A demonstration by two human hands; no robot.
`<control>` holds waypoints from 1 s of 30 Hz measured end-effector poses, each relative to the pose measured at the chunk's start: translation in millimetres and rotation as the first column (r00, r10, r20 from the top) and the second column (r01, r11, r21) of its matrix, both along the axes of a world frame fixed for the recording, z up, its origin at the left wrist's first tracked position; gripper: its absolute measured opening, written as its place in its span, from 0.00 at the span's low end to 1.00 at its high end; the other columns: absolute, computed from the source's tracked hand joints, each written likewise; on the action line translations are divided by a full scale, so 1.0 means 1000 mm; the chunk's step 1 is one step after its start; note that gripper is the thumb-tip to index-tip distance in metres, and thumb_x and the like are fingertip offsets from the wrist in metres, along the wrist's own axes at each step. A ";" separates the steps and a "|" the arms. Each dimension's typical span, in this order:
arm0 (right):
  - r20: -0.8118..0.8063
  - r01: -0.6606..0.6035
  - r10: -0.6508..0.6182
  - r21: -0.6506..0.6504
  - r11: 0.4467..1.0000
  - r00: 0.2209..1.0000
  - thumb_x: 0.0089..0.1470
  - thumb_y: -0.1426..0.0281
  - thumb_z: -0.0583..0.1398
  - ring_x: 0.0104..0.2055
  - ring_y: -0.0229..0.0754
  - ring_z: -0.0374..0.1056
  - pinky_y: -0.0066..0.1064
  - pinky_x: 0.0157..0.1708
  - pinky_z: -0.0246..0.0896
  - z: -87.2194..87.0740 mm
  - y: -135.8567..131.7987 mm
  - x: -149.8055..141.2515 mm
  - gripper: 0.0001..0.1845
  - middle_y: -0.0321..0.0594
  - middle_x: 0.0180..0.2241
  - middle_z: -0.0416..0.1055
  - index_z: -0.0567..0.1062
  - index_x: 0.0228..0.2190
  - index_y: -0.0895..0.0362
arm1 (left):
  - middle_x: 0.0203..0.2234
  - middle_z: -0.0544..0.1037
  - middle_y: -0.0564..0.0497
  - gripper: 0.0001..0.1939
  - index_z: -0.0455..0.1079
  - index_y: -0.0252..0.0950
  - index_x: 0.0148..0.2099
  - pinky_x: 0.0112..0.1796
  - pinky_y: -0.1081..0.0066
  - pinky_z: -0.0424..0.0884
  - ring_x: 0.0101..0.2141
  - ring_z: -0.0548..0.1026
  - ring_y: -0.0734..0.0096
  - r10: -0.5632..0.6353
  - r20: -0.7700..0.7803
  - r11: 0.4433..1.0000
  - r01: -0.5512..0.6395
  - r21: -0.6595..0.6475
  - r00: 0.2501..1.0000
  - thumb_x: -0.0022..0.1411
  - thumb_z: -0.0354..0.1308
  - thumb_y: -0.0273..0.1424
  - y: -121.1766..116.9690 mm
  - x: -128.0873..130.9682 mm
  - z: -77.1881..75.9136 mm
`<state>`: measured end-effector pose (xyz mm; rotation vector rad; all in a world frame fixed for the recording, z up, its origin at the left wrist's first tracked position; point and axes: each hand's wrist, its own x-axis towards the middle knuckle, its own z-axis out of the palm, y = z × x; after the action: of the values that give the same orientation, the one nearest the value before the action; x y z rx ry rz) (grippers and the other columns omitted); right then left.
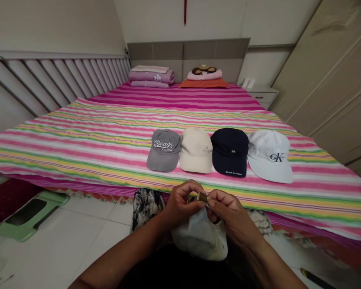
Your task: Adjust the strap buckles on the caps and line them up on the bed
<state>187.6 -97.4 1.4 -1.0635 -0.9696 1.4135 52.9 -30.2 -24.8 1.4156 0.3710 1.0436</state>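
Pale cap [200,237] is in both hands, held over the lap just off the near edge of the bed, crown hanging down and strap clasp [202,197] on top. Left hand [180,204]: thumb and forefinger closed on the clasp from one side, the rest curled behind. Right hand [230,206]: thumb and forefinger pinched together at the clasp's other end, remaining fingers bent in. Two-sided pinch probably keeps the small clasp steady while the cap's own weight hangs below; clasp up also puts it in plain view. Fastened or loose, cannot tell. Beyond the hands, a row of four on the bed: gray cap [164,150], beige cap [196,150], navy cap [230,150], white cap [270,154]. All lie brims toward the person, fronts up, likely so logos read easily; sides touching or nearly so, which keeps the row compact. White one sits slightly angled. Under them, striped sheet [87,140], laid fairly flat, gives them a level surface. Farther back, purple bedding [152,77] and pink pillow [209,75] by the headboard [198,50]. Green stool [48,200] on floor, left side, away from the hands.
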 end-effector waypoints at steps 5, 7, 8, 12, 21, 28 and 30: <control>0.075 0.010 -0.008 -0.030 0.999 0.997 0.47 0.61 0.58 0.19 0.32 0.50 0.26 0.21 0.44 0.001 -0.003 0.003 0.14 0.32 0.17 0.59 0.65 0.21 0.59 | 0.26 0.69 0.52 0.09 0.68 0.34 0.32 0.39 0.69 0.62 0.30 0.67 0.73 0.007 0.056 0.997 -0.003 -0.073 0.998 0.46 0.62 0.30 -0.001 0.001 0.001; 0.035 0.012 -0.011 -0.037 0.999 0.999 0.47 0.62 0.59 0.19 0.31 0.50 0.26 0.21 0.44 0.000 -0.003 0.002 0.15 0.31 0.16 0.59 0.64 0.19 0.59 | 0.26 0.69 0.52 0.10 0.68 0.34 0.32 0.39 0.70 0.62 0.31 0.67 0.73 -0.001 0.046 0.997 0.004 -0.073 0.999 0.46 0.62 0.31 -0.002 0.002 0.001; 0.013 0.008 -0.007 -0.035 0.999 1.000 0.47 0.62 0.59 0.19 0.31 0.50 0.25 0.20 0.44 0.000 -0.003 0.001 0.14 0.31 0.16 0.59 0.64 0.19 0.59 | 0.26 0.70 0.51 0.10 0.69 0.34 0.32 0.38 0.69 0.62 0.31 0.68 0.72 -0.006 0.032 0.998 0.009 -0.069 0.999 0.45 0.63 0.31 -0.002 0.002 0.001; -0.008 -0.012 0.012 -0.027 1.000 1.000 0.48 0.61 0.58 0.18 0.31 0.50 0.25 0.20 0.43 0.000 -0.001 -0.001 0.15 0.31 0.16 0.60 0.64 0.20 0.59 | 0.27 0.70 0.50 0.11 0.70 0.34 0.31 0.37 0.70 0.63 0.31 0.68 0.71 -0.009 -0.010 0.998 0.008 -0.061 1.000 0.44 0.63 0.32 -0.002 0.001 0.002; 0.091 -0.015 0.015 -0.009 1.000 0.996 0.47 0.61 0.59 0.19 0.31 0.51 0.25 0.21 0.45 -0.005 0.001 0.006 0.15 0.31 0.16 0.60 0.65 0.20 0.59 | 0.26 0.71 0.51 0.10 0.70 0.33 0.31 0.36 0.71 0.63 0.32 0.69 0.70 0.030 0.012 0.990 -0.028 -0.137 0.999 0.44 0.63 0.30 0.001 -0.002 -0.001; 0.021 -0.071 0.071 -0.015 0.997 0.997 0.50 0.61 0.57 0.21 0.32 0.56 0.25 0.22 0.49 -0.005 0.002 0.006 0.13 0.34 0.18 0.64 0.68 0.23 0.59 | 0.26 0.72 0.50 0.10 0.72 0.33 0.31 0.38 0.68 0.64 0.33 0.70 0.68 0.008 0.010 0.995 -0.007 -0.104 1.000 0.43 0.63 0.30 0.001 -0.002 -0.001; 0.037 -0.094 0.095 -0.027 0.995 0.995 0.50 0.61 0.57 0.21 0.32 0.56 0.26 0.22 0.50 -0.004 0.002 0.009 0.14 0.34 0.19 0.64 0.68 0.24 0.60 | 0.26 0.72 0.50 0.10 0.72 0.33 0.32 0.39 0.68 0.63 0.34 0.70 0.67 0.015 0.009 0.992 -0.014 -0.127 1.000 0.44 0.63 0.30 0.001 -0.002 -0.001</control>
<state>196.4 -94.9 -2.8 -1.0781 -1.0437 1.4902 50.8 -29.0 -25.5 1.2955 0.4331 1.0207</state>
